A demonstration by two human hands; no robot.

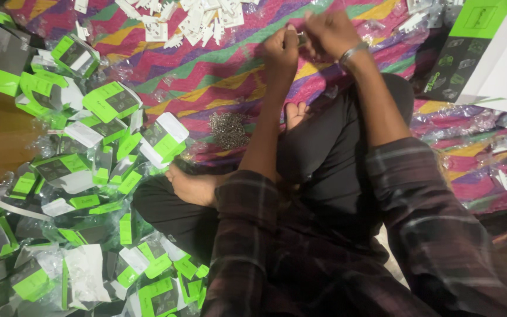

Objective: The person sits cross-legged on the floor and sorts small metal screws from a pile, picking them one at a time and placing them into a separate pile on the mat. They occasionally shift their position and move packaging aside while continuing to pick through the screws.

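The person sits cross-legged on a striped, many-coloured cloth (pixel 206 64) spread on the floor, both arms reaching to the far side. The left hand (pixel 281 50) and the right hand (pixel 330 34) meet around a small pale part (pixel 301 39), pinched between fingertips; it is mostly hidden, so its exact shape cannot be told. It looks light and stiff, probably hard plastic, best held by its edges with a fingertip pinch. Both grips are closed together on it, the fingers curled tight. A metal bangle (pixel 352 53) sits on the right wrist. Near the left knee lies a heap of small metal pieces (pixel 228 129). At the far edge is a scatter of white parts (pixel 195 20). To the left spreads a pile of green-and-white packets (pixel 89 176), and at far right stands a green-and-white box (pixel 488 53).
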